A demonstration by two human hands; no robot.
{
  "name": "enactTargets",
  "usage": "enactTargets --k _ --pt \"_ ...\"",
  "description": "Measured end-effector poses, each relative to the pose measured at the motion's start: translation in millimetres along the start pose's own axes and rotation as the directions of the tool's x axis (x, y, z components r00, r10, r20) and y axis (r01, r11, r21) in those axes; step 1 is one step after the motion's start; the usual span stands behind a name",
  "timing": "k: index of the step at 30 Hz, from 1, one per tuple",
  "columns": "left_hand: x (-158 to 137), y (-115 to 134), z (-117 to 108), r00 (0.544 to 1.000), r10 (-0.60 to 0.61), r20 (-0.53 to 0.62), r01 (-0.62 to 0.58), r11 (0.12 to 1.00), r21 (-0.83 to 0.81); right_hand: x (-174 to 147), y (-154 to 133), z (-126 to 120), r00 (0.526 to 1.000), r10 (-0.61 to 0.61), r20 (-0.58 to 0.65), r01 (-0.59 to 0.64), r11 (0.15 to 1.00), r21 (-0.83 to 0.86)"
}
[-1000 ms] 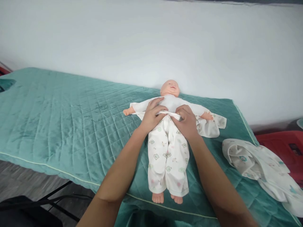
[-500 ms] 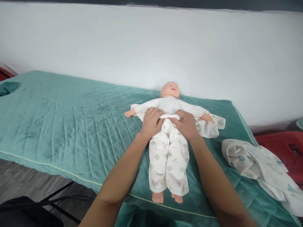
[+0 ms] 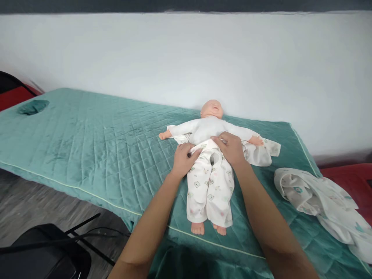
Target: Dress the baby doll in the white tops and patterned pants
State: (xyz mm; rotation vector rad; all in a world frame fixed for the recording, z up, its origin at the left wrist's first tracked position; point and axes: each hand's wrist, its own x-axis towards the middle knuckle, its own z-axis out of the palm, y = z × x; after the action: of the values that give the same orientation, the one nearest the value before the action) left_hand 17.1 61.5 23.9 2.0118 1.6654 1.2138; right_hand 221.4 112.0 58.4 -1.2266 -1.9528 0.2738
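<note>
A baby doll (image 3: 211,109) lies on its back, arms spread, with a white body. It has on white printed pants (image 3: 198,190), and its bare feet stick out of the cuffs. My left hand (image 3: 185,158) is closed on the pants' waistband at the doll's left-hand side in view. At the other side of the waist, my right hand (image 3: 231,148) pinches the same waistband. A round opening shows at the crotch. Beneath the doll's arms and back lies a printed white top (image 3: 260,155), spread out and partly hidden.
A green quilted cover (image 3: 116,147) lies over the bed, with a hole (image 3: 33,107) at its far left. A crumpled white printed cloth (image 3: 319,201) hangs over the right edge by a red chair (image 3: 348,174). A black chair (image 3: 49,252) stands at lower left.
The waistband has come up over the doll's lower belly, and the crotch opening now shows. My left hand has slid slightly down. The view has shifted a little left.
</note>
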Motion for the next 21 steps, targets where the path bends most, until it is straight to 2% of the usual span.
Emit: enactTargets --k 4,7,11,15,21 --pt "3.5 -0.9 2.9 1.0 -0.014 0.011 0.014 1.0 -0.001 -8.5 -5.2 -4.3 0.998 -0.056 -0.027 0.054 0.997 -0.056" --pt "3.4 -1.1 4.6 1.0 -0.002 -0.018 0.003 0.999 0.036 -19.7 -10.3 -8.4 0.998 -0.056 -0.035 0.052 0.993 -0.107" --pt "3.0 -2.3 5.7 0.998 0.025 -0.05 -0.02 0.994 0.104 -39.8 -16.4 -16.4 1.0 -0.002 -0.008 0.001 0.993 -0.122" --pt "3.8 -7.9 6.2 0.998 0.028 -0.059 -0.02 0.99 0.143 -58.8 -18.2 -25.1 0.997 0.066 0.026 -0.064 0.996 -0.062" --pt "2.2 -17.4 0.7 0.999 -0.039 0.026 0.037 0.997 0.072 -65.9 -0.1 -30.1 0.979 0.176 0.098 -0.18 0.983 0.031"
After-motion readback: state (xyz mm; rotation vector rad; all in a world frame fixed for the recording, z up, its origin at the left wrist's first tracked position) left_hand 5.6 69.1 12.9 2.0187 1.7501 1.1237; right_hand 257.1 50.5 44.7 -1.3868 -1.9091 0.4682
